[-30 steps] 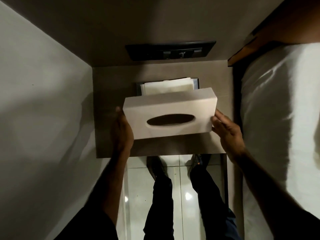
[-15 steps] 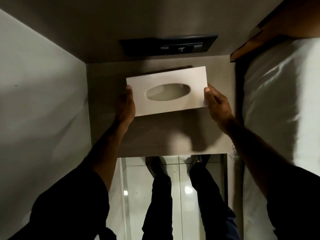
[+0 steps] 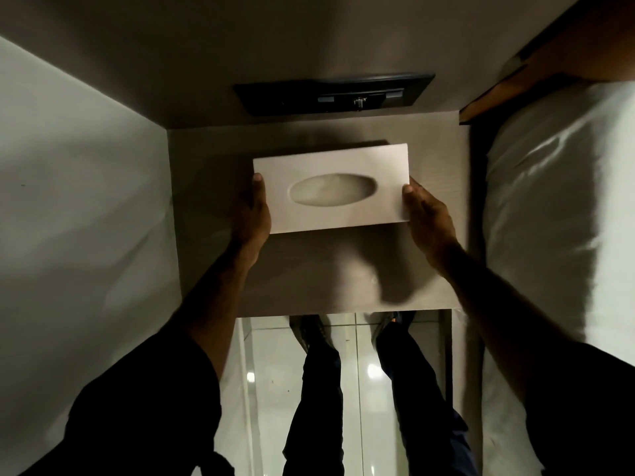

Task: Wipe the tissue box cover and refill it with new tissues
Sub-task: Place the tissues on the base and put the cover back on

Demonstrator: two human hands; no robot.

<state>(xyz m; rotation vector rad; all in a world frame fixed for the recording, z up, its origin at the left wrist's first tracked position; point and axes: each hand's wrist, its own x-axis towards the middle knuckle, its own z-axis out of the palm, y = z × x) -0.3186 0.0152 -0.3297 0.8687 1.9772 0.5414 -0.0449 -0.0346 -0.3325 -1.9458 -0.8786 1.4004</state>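
Note:
A white tissue box cover (image 3: 378,201) with an oval slot sits level on the bedside table (image 3: 309,276), toward the back. Pale tissue (image 3: 332,189) shows through the slot. My left hand (image 3: 252,218) grips the cover's left end and my right hand (image 3: 427,218) grips its right end. The dark base tray and the tissue stack under the cover are hidden.
A dark switch panel (image 3: 335,97) is on the wall behind the table. A white wall (image 3: 79,218) closes the left side. A bed with a white pillow (image 3: 556,207) and wooden headboard (image 3: 563,53) lies on the right. My legs stand on glossy floor tiles (image 3: 268,389).
The cover, held tilted in front of the tissue stack, went back and down over it and now lies flat. Both hands stayed on its ends.

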